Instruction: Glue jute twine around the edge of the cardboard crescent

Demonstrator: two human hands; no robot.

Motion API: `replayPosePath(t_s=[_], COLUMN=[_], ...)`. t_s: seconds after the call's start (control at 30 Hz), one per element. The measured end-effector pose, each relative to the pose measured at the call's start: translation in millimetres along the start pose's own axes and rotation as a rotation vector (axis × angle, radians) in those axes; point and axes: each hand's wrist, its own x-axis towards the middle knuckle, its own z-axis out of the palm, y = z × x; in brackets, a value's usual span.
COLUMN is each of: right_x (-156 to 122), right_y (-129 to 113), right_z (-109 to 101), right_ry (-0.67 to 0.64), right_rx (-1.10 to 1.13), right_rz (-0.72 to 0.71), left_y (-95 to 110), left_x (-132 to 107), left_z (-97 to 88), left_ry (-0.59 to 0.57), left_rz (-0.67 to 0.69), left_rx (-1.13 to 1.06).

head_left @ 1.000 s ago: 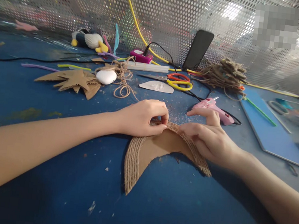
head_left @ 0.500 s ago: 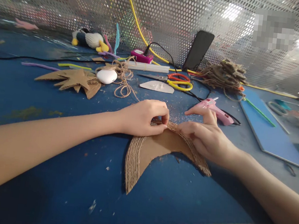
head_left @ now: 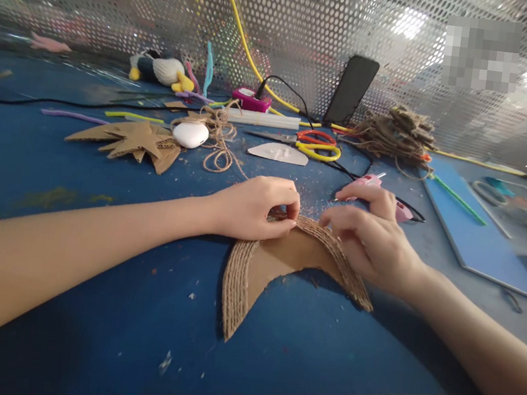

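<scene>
A crescent-shaped piece of cardboard lies on the blue table, its outer curve lined with rows of brown twine. At the top of that curve, my left hand has thumb and forefinger pinched on the twine. A loose strand of it leads away behind this hand to a tangled bundle. My right hand hovers over the crescent's right arm, fingers bent and apart, with nothing seen in it. Behind its fingers lies a pink hot glue gun, partly hidden.
Orange-and-yellow-handled scissors, a pale oval piece and a white case lie beyond my hands. Cardboard star shapes are at left. A phone leans against the perforated metal screen. At right lies a blue board.
My right hand has lifted off the twine and shifted slightly right, now covering more of the glue gun. My left hand keeps its pinch in the same spot.
</scene>
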Motion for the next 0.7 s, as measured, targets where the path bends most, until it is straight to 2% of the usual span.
replayPosePath(t_s=[0.23, 0.4, 0.47, 0.6, 0.7], right_x=[-1.3, -6.1, -7.7, -10.7, -11.8], right_y=[0.1, -0.6, 1.4, 7.3, 7.6], right_z=[-4.5, -8.7, -9.2, -5.6, -2.4], right_ry=[0.107, 0.273, 0.232, 0.081, 0.046], right_rx=[0.002, -0.12, -0.152, -0.197, -0.251], right_rz=[0.067, 0.184, 0.148, -0.074, -0.133], left_y=[-0.9, -0.8, -0.4, 0.3, 0.2], left_x=[-0.2, -0.6, -0.7, -0.6, -0.5], left_z=[-0.5, -1.4, -1.6, -1.5, -1.2], left_ry=[-0.01, -0.029, -0.032, -0.025, -0.022], left_rz=[-0.003, -0.011, -0.019, -0.022, -0.009], left_rx=[0.001, -0.008, -0.014, -0.018, -0.018])
